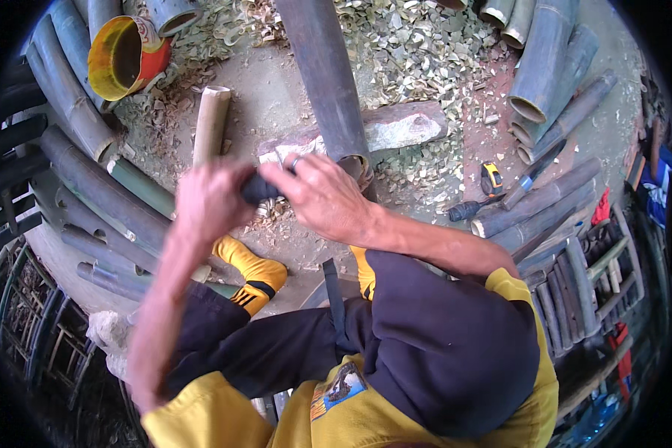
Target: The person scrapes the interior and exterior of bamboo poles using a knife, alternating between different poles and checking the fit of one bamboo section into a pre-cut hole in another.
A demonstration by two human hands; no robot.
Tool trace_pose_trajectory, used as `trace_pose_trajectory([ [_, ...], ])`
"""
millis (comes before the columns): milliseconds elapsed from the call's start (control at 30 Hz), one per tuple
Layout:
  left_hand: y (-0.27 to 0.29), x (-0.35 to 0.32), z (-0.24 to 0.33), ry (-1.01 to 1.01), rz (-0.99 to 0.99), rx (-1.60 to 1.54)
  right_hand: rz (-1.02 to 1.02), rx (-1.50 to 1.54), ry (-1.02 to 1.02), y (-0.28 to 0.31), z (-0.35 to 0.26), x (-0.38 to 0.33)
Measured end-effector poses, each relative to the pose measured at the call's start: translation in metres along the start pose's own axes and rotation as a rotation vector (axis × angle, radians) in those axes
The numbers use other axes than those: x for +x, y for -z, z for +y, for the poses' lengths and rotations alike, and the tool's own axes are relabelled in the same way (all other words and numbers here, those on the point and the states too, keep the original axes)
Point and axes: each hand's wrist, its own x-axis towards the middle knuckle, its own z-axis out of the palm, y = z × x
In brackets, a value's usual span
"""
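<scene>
So I'm watching through the head cam, and right in the middle both hands are bunching up around a dark grip (260, 188). The right hand (327, 196) is holding it, fingers curled in tight. The left hand (215, 193) is showing up as a blurry fist against the other end, so I honestly can't tell if it's gripping or just pressing.

Just past the hands, a dark bamboo pole (322, 75) is lying across a rough block (407, 128), its open end sitting right beside the right hand. A pale tube (211, 123) is sticking out beyond the left fist.

Progress-wise, chips (425, 60) are covering loads of the ground, so I'm guessing plenty of material is already off. The pole is looking long and whole from here, and I'm not seeing anything that says how much is left.

Further out, a bucket (104, 63) is tipping on its side at upper left, more bamboo is lying along both sides, and a tape measure (490, 178) is resting near a knife (467, 210) on the right.

Stuff I'm missing: the fists are hiding most of the grip and whatever it's attached to, plus the tube's lower end. The pole is running off the top edge, and the rim is going black.
</scene>
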Motion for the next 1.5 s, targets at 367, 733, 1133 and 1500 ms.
trace_pose_trajectory([
  [367,-0.118,-0.071,0.002,0.314,-0.189,-0.522,-0.651,-0.017,0.001,-0.003,0.008,-0.017],
  [733,-0.008,-0.002,-0.001,0.021,-0.204,-0.030,-0.375,0.304,-0.162,-0.005,0.014,-0.010],
  [1133,-0.159,-0.088,0.168,0.924,0.166,-1.100,-0.924,-0.242,0.484,0.027,0.020,-0.044],
  [1500,-0.047,-0.054,0.032,0.333,-0.094,-0.218,-0.300,-0.122,0.121,-0.006,0.009,-0.022],
])
